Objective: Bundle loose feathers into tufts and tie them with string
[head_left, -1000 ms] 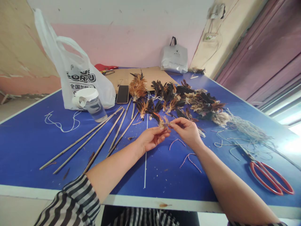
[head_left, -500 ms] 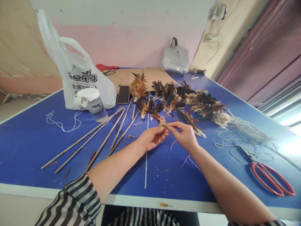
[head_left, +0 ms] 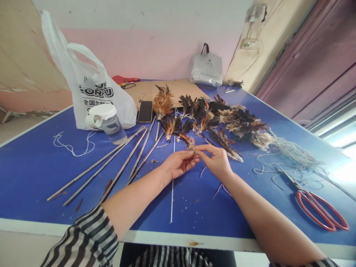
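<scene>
Between my two hands is a small bunch of brown and black feathers, its tips pointing away from me. My left hand pinches the base of the bunch with thumb and fingertips, its other fingers curled. From the right, my right hand grips the stem end with thumb and forefinger. Just beyond lie small feather bunches and a loose pile of dark and pale feathers. A pink-and-white cord rests on the table below my right wrist.
Thin sticks lie left of my arms, near a lidded water jug, a white plastic bag and a phone. To the right are red-handled scissors and tangled string. A silver bag stands at the back.
My right hand has shifted very slightly at the stem end of the feather bunch. Both hands keep their hold, and the things on the table stay where they were.
</scene>
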Motion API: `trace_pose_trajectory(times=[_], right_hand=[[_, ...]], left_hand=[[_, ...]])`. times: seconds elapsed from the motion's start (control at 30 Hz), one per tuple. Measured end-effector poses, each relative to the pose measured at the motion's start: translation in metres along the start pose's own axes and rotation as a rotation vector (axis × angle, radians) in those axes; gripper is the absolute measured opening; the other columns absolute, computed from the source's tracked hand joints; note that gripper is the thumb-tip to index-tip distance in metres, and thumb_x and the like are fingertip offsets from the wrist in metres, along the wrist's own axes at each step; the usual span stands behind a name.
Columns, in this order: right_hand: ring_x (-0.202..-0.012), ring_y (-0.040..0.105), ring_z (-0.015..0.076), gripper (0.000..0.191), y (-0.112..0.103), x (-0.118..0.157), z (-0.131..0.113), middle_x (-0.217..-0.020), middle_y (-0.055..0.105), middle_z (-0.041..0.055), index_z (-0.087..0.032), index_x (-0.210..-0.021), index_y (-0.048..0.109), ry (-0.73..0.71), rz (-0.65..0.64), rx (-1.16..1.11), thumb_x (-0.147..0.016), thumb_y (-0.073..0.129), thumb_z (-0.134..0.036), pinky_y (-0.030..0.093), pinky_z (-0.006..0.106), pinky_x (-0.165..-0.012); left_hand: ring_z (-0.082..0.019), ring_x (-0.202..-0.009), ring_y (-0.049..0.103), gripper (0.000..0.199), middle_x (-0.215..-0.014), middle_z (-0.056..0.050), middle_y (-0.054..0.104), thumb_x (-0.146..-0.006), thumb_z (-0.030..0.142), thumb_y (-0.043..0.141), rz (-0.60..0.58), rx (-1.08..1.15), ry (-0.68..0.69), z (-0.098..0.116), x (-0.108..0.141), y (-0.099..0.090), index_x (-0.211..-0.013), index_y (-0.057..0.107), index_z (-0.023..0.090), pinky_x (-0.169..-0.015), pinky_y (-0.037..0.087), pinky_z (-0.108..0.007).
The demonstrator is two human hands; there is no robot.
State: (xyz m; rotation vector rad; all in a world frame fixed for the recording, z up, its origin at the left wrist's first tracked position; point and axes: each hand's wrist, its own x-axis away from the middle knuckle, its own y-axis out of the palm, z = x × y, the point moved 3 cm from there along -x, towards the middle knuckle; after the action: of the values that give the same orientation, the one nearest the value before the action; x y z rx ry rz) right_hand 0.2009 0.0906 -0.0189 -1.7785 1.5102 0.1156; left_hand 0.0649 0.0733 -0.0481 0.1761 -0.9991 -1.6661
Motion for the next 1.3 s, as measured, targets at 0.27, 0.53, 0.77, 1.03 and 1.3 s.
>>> trace_pose_trajectory(times=[0.27, 0.53, 0.77, 1.03, 1.3], right_hand=[[-0.085, 0.065, 0.0177, 0.016, 0.0011, 0.0004, 0.0026, -0.089, 0.071, 0.0019, -0.025, -0.085, 0.069, -0.127, -0.025, 0.096, -0.079, 0.055, -0.019, 0.05, 0.033, -0.081], [-0.109, 0.055, 0.0222, 0.027, 0.0009, 0.0007, 0.0007, -0.117, 0.061, 0.0076, -0.024, -0.105, 0.065, -0.232, -0.144, 0.091, -0.079, 0.057, -0.026, 0.043, 0.041, -0.095], [-0.109, 0.055, 0.0222, 0.023, -0.0008, -0.001, 0.0047, -0.119, 0.06, 0.0059, -0.028, -0.098, 0.069, -0.191, -0.111, 0.087, -0.081, 0.055, -0.023, 0.042, 0.042, -0.096], [-0.109, 0.056, 0.021, 0.021, -0.001, -0.0026, 0.0029, -0.117, 0.06, 0.0054, -0.026, -0.095, 0.069, -0.131, -0.123, 0.008, -0.077, 0.059, -0.021, 0.042, 0.04, -0.097], [-0.103, 0.059, 0.0205, 0.018, -0.0004, -0.0028, 0.0008, -0.112, 0.063, 0.0066, -0.024, -0.093, 0.069, -0.116, -0.1, -0.035, -0.077, 0.059, -0.024, 0.044, 0.04, -0.094]], left_hand=[[-0.011, -0.067, 0.065, 0.012, -0.071, -0.005, 0.067, -0.081, 0.006, 0.053, 0.014, -0.006, 0.002, -0.0008, -0.0002, -0.0003, -0.082, 0.064, 0.01, -0.057, 0.049, -0.017], [-0.008, -0.06, 0.062, 0.01, -0.073, -0.004, 0.067, -0.08, 0.007, 0.054, 0.007, 0.088, 0.017, 0.0009, -0.0049, -0.006, -0.084, 0.063, 0.01, -0.058, 0.049, -0.017], [-0.011, -0.064, 0.064, 0.008, -0.069, -0.005, 0.066, -0.08, 0.009, 0.056, 0.03, 0.022, -0.008, 0.0005, -0.0036, -0.0055, -0.081, 0.063, 0.009, -0.06, 0.048, -0.02], [-0.012, -0.069, 0.063, 0.007, -0.071, -0.005, 0.066, -0.077, 0.01, 0.061, -0.004, -0.009, -0.001, -0.0008, -0.0044, -0.0073, -0.083, 0.063, 0.01, -0.067, 0.048, -0.023], [-0.01, -0.064, 0.062, 0.004, -0.07, -0.005, 0.067, -0.076, 0.01, 0.061, 0.038, -0.066, 0.078, 0.0033, -0.0025, -0.0045, -0.077, 0.065, 0.01, -0.062, 0.046, -0.02]])
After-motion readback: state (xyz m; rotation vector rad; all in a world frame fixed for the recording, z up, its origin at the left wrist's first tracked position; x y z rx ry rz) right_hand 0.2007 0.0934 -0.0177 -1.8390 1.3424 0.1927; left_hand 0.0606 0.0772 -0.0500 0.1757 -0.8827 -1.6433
